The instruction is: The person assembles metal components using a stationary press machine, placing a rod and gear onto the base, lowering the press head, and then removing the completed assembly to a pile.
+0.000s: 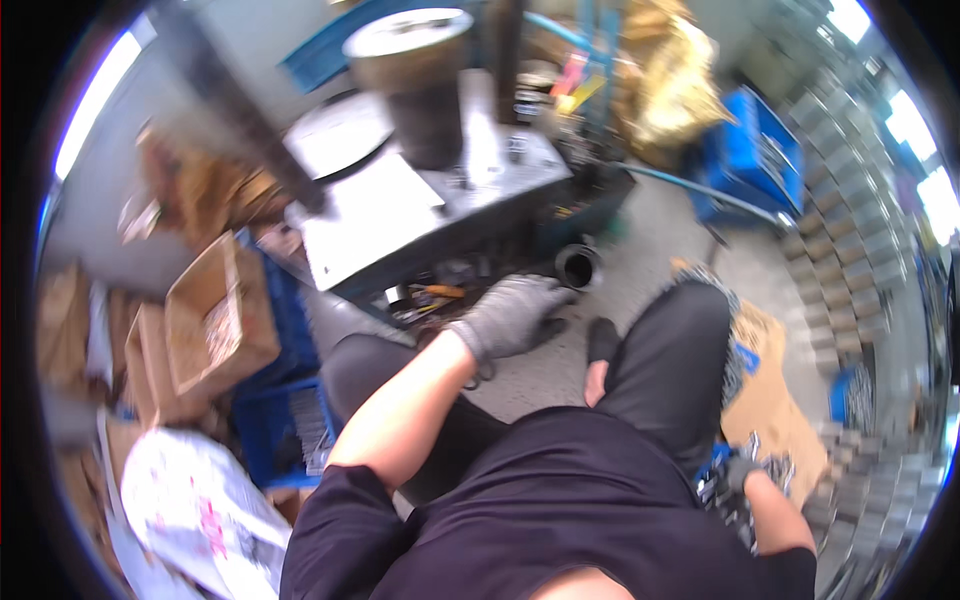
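The head view looks down on a seated person in black clothes, with both knees spread and the floor between them. The left hand [510, 315], in a grey knit glove, is stretched forward over the left knee. Its fingers are loosely spread and point toward a short black cylinder [578, 266] that lies on the floor just beyond the fingertips, with its open end facing the camera. The hand grasps nothing, and I cannot tell if the fingertips touch the cylinder or stay a little apart from it.

The right hand [742, 470], also gloved in grey, is low at the person's right side, beside the right thigh. It is closed around a bundle of small shiny metal parts [770, 466]; the picture is blurred there, so their exact kind is not clear. Under this hand lies a flat piece of brown cardboard [775, 410] on the floor.

In front of the knees stands a grey metal machine table [400, 215] with a dark cylindrical block [420, 85] on top. At the left are open cardboard boxes [205, 320] and a blue plastic crate [275, 425]. At the right, rows of grey metal pieces [850, 250] are stacked along the floor, near a blue cart [750, 150].
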Tool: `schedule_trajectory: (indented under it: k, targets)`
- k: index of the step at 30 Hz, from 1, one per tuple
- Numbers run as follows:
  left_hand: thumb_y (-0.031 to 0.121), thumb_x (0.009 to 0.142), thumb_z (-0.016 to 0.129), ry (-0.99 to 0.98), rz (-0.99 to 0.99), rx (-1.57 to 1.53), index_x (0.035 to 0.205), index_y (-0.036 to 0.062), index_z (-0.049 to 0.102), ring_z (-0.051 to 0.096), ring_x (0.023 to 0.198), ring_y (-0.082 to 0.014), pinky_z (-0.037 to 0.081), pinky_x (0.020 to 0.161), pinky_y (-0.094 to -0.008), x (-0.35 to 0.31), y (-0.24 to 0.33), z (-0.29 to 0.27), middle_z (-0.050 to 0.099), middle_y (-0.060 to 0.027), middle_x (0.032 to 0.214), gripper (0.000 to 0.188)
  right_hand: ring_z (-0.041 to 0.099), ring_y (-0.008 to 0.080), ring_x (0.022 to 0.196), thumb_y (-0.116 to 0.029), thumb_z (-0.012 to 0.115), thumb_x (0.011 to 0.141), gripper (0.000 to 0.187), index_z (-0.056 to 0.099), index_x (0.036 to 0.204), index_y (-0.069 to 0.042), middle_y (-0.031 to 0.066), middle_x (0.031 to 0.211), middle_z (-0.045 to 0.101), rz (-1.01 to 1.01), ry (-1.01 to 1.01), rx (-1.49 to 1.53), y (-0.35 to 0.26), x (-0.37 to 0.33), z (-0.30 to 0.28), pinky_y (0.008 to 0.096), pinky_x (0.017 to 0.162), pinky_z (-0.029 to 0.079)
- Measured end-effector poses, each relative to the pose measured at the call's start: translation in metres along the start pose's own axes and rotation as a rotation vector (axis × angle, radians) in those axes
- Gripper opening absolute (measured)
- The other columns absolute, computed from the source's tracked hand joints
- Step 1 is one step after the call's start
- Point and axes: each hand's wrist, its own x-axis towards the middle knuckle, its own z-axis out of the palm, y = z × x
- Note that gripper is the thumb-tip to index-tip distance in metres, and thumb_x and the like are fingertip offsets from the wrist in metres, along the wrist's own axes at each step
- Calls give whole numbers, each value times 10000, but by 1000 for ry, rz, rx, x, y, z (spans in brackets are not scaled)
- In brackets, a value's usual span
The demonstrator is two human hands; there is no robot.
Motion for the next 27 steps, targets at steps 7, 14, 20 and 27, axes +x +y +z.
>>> schedule_trajectory:
  k: [7,14,20,27]
  targets:
    - [229,927,757,382,-57,69,1263,108,669,681,995,-387,540,904,-486,-36,22,-67,676,-157,1051,368,752,373,996,-351,813,791,537,734,1207,-21,227,1091,773,22,461,12,-33,-37,-266,444,897,588]
    - [197,1040,705,1362,-494,-567,1293,-2,664,702,1064,-167,552,986,-333,-240,36,-81,746,-93,1119,325,695,198,858,-89,762,930,315,692,1217,18,124,982,736,-592,866,316,-124,11,-507,362,820,570]
    - [224,1011,655,1390,-1440,-186,1177,-7,699,695,974,-180,560,907,-329,-465,73,89,726,-96,1037,288,644,183,1023,-65,756,942,465,621,1377,24,64,1127,689,-786,490,382,-267,33,-555,328,907,543]
    - [184,982,668,1702,-1747,-626,1134,10,715,680,758,-176,582,761,-335,-515,143,326,712,-104,957,236,670,150,778,-156,723,928,445,650,1337,1,68,959,703,-655,275,178,-296,81,-549,296,687,529]
